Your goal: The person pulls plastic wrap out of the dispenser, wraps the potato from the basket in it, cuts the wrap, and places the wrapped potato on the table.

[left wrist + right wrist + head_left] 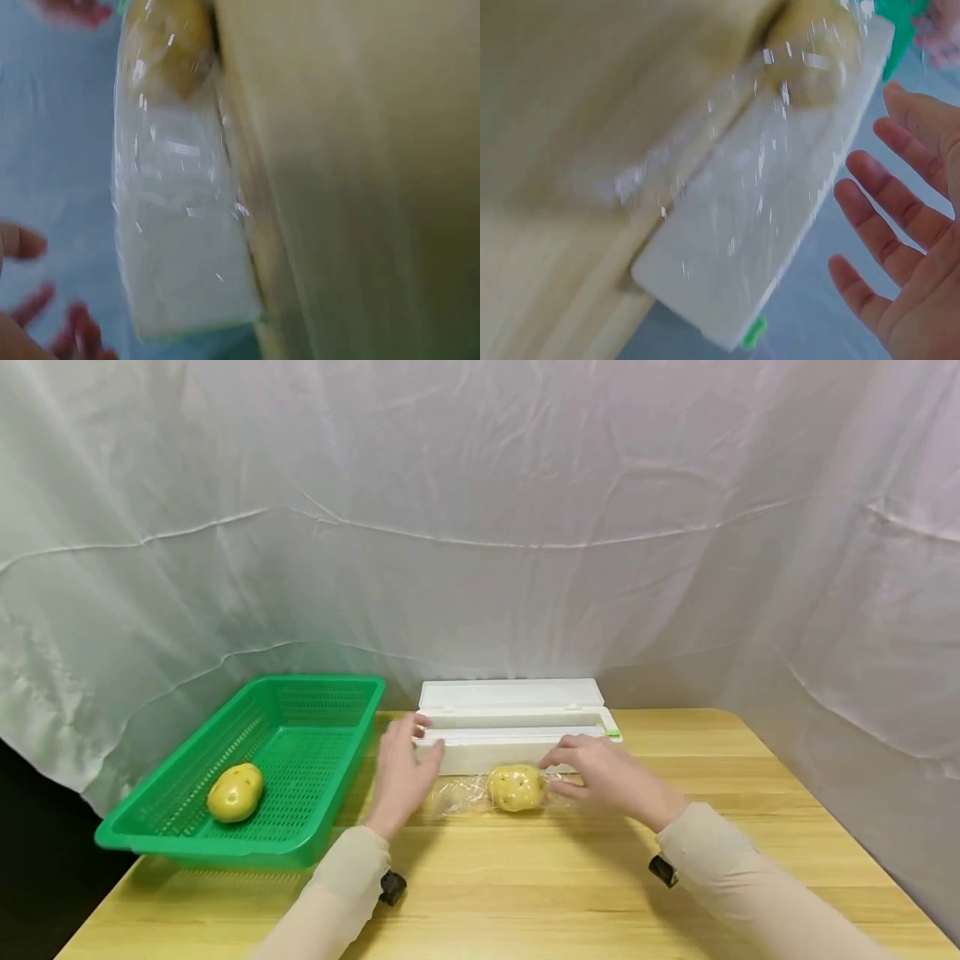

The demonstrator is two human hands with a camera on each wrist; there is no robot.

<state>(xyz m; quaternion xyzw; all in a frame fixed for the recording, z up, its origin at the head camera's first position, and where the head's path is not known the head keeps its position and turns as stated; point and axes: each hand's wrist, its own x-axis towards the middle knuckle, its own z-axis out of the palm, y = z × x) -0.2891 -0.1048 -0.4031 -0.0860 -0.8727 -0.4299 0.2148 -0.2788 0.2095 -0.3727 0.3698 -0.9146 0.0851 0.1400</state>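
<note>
A potato [516,788] wrapped in clear plastic film [461,794] lies on the table, close in front of a white cling film box [517,756] whose lid [512,693] stands raised. Loose film spreads out on both sides of the potato. My left hand [401,772] hovers by the box's left end, thumb and fingers apart, holding nothing. Just right of the potato is my right hand [611,779]; in the right wrist view its fingers [885,217] are spread and only slightly bent, with nothing between them. The left wrist view is blurred.
On the left, a green plastic basket [300,852] holds a second potato [236,793]. A pale cloth curtain [525,527] hangs behind the wooden table [540,893] and along its right side. A small green piece [612,732] sits at the box's right end.
</note>
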